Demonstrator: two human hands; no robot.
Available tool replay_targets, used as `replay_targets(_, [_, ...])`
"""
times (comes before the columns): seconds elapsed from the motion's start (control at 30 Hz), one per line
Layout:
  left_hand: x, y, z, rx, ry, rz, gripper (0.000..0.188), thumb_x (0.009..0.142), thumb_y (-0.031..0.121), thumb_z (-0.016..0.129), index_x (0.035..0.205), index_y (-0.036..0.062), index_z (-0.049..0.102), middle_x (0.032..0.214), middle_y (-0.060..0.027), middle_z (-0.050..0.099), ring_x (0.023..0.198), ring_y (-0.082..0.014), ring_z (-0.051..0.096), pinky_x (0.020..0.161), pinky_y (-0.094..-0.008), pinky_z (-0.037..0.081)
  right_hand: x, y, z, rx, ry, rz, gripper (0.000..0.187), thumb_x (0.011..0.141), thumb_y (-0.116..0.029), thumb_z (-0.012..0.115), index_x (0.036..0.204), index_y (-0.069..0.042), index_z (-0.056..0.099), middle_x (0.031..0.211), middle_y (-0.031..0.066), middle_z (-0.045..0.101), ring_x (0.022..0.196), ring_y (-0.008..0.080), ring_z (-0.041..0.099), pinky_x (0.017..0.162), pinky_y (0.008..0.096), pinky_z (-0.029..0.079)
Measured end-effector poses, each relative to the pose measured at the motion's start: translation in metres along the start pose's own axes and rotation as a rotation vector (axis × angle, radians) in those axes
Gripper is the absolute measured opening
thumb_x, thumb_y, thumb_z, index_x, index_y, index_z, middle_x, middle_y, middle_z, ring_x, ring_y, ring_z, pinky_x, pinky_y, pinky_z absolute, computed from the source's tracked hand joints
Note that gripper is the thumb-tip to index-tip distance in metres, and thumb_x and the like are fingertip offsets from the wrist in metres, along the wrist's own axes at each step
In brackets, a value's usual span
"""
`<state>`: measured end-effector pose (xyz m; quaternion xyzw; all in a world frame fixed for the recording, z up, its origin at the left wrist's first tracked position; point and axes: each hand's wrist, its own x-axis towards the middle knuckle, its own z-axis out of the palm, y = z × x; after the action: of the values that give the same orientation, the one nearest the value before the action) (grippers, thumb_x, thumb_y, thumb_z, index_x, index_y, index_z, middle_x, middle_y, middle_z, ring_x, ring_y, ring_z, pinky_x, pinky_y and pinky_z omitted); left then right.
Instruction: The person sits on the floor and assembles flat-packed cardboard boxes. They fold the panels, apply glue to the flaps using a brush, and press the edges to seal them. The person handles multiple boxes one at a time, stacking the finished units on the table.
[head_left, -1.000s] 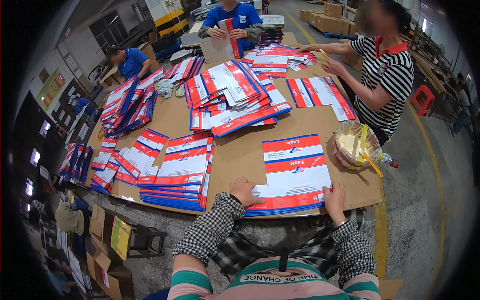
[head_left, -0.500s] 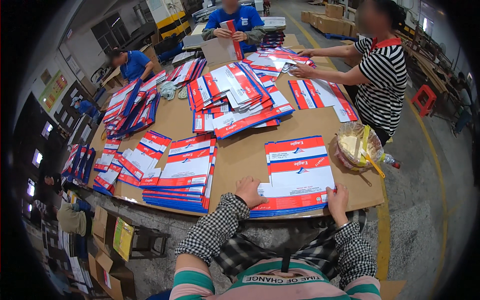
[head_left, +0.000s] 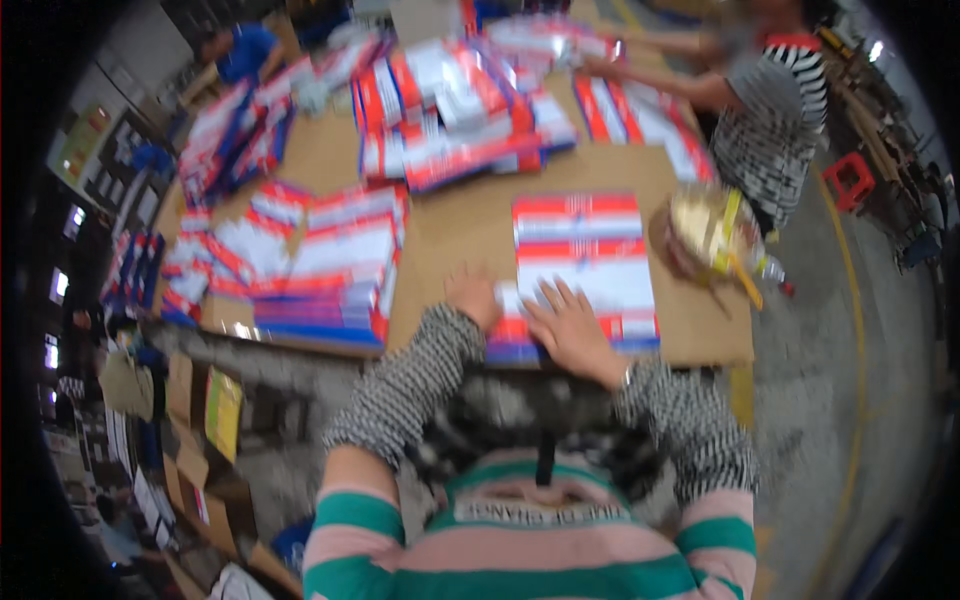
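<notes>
A flat red, white and blue envelope pile lies on the brown table right in front of me. My left hand rests curled at the pile's near left corner, touching its edge. My right hand lies flat with fingers spread on the near part of the top envelope. The picture is blurred, so I cannot tell whether the left fingers pinch a sheet.
More stacks of the same envelopes cover the left and far table. A round basket with yellow and green strips sits to the right. A person in a striped shirt works at the far right; another in blue stands far left. Cartons sit below the table.
My right hand has moved from the pile's near right corner leftward onto the middle of its near edge, close to my left hand. The view has shifted and blurred.
</notes>
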<state>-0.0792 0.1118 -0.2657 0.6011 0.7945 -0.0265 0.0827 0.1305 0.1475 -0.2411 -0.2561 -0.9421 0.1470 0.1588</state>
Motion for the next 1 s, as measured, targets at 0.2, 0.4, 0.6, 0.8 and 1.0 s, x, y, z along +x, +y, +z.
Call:
replay_targets(0.2, [-0.042, 0.010, 0.023, -0.247, 0.325, -0.026, 0.044, 0.095, 0.028, 0.044, 0.133, 0.0072, 0.049, 0.143, -0.0140, 0.043, 0.135, -0.0390, 0.031, 0.111, -0.0571, 0.019, 0.012, 0.002, 0.015, -0.125, -0.100, -0.051, 0.043, 0.094, -0.036, 0.048, 0.129, -0.013, 0.055, 0.136, 0.0173, 0.049, 0.118, 0.0337, 0.047, 0.090, 0.0497, 0.038])
replay_targets(0.4, [-0.041, 0.005, 0.042, -0.192, 0.251, -0.075, 0.048, 0.095, 0.029, 0.041, 0.138, 0.0066, 0.045, 0.144, -0.0133, 0.042, 0.136, -0.0386, 0.030, 0.112, -0.0571, 0.018, 0.004, -0.036, 0.029, -0.285, -0.205, 0.030, 0.045, 0.093, -0.036, 0.047, 0.127, -0.007, 0.055, 0.138, 0.0210, 0.045, 0.122, 0.0374, 0.046, 0.092, 0.0523, 0.038])
replay_targets(0.6, [-0.045, 0.009, 0.019, -0.251, 0.293, -0.010, 0.043, 0.095, 0.027, 0.043, 0.131, 0.0065, 0.052, 0.143, -0.0136, 0.042, 0.136, -0.0387, 0.030, 0.110, -0.0582, 0.018, 0.033, -0.027, 0.024, -0.205, -0.177, 0.118, 0.048, 0.093, -0.038, 0.049, 0.129, -0.006, 0.054, 0.132, 0.0189, 0.050, 0.112, 0.0331, 0.049, 0.088, 0.0489, 0.039])
replay_targets(0.8, [-0.047, 0.007, 0.024, -0.269, 0.307, -0.023, 0.041, 0.094, 0.026, 0.044, 0.129, 0.0061, 0.054, 0.142, -0.0141, 0.043, 0.135, -0.0389, 0.031, 0.110, -0.0574, 0.018, -0.004, -0.039, 0.044, -0.168, -0.067, 0.069, 0.051, 0.095, -0.036, 0.048, 0.130, 0.000, 0.050, 0.140, 0.0200, 0.044, 0.136, 0.0402, 0.030, 0.105, 0.0640, 0.023])
replay_targets(1.0, [-0.050, 0.008, 0.023, -0.263, 0.323, -0.001, 0.041, 0.094, 0.026, 0.046, 0.128, 0.0062, 0.055, 0.142, -0.0146, 0.043, 0.134, -0.0392, 0.032, 0.111, -0.0576, 0.018, 0.019, -0.021, 0.046, -0.160, -0.111, 0.119, 0.053, 0.097, -0.038, 0.041, 0.138, -0.004, 0.044, 0.145, 0.0146, 0.040, 0.140, 0.0379, 0.024, 0.108, 0.0656, 0.014])
